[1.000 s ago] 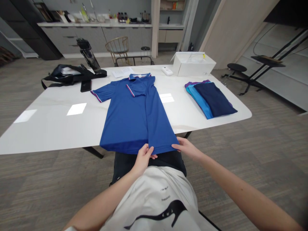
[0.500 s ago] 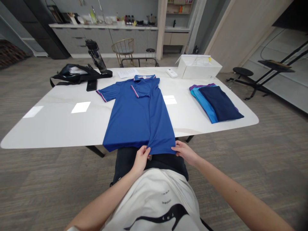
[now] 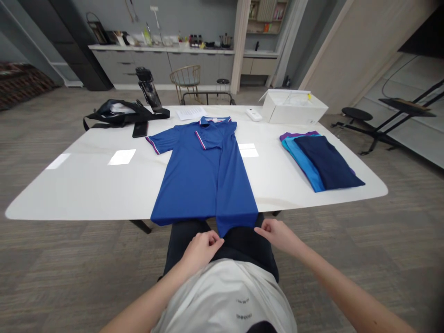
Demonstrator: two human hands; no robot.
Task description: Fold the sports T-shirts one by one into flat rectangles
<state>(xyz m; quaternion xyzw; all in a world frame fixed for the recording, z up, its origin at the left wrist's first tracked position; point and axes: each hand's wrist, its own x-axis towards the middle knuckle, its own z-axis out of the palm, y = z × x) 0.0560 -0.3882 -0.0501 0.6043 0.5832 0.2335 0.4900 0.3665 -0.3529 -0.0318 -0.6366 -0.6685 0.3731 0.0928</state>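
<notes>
A royal blue polo shirt (image 3: 201,178) lies on the white table (image 3: 86,189), collar away from me, its right side folded over the middle. The hem hangs over the near table edge. My left hand (image 3: 201,247) pinches the left corner of the folded hem flap. My right hand (image 3: 277,233) pinches the flap's right corner. Both hands sit just below the table edge, over my lap.
A stack of folded shirts (image 3: 322,159), navy on top, lies at the right. A white box (image 3: 294,107), a remote (image 3: 253,114) and a paper sheet (image 3: 190,112) are at the far side. A black bag (image 3: 121,114) and a phone (image 3: 140,129) sit far left.
Both hands have drawn the hem flap toward me and lower, off the table edge. The camera has tilted up a little, so the table sits lower in view.
</notes>
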